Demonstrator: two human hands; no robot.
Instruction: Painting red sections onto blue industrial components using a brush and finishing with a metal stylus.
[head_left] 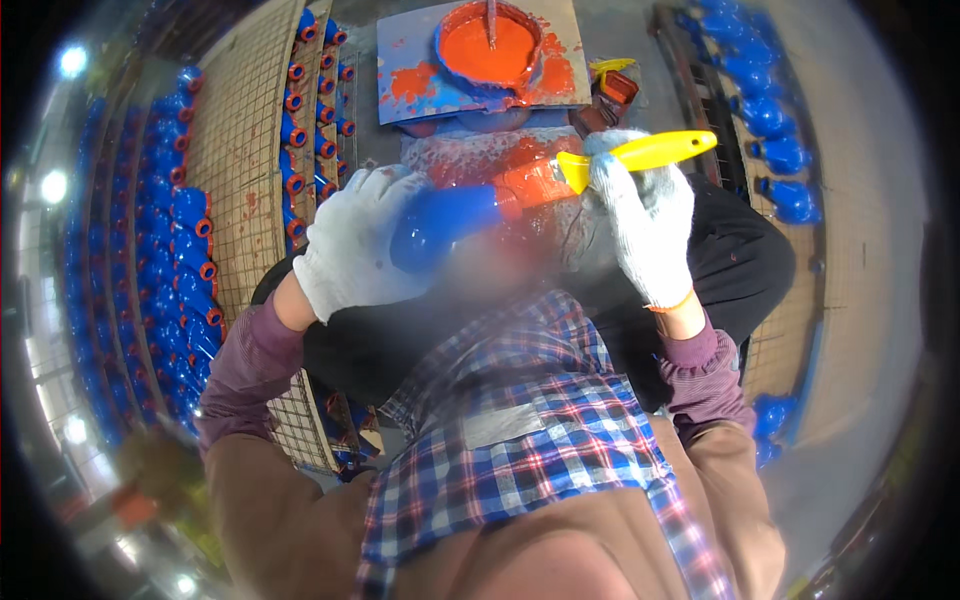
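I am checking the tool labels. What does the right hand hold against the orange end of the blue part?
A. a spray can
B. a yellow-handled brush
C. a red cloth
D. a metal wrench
B: the gloved right hand grips a yellow-handled brush at the orange end of the blue part.

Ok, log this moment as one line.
left hand: grips blue part | right hand: holds yellow-handled brush at part's orange end | orange paint tub beyond | painted blue parts racked left
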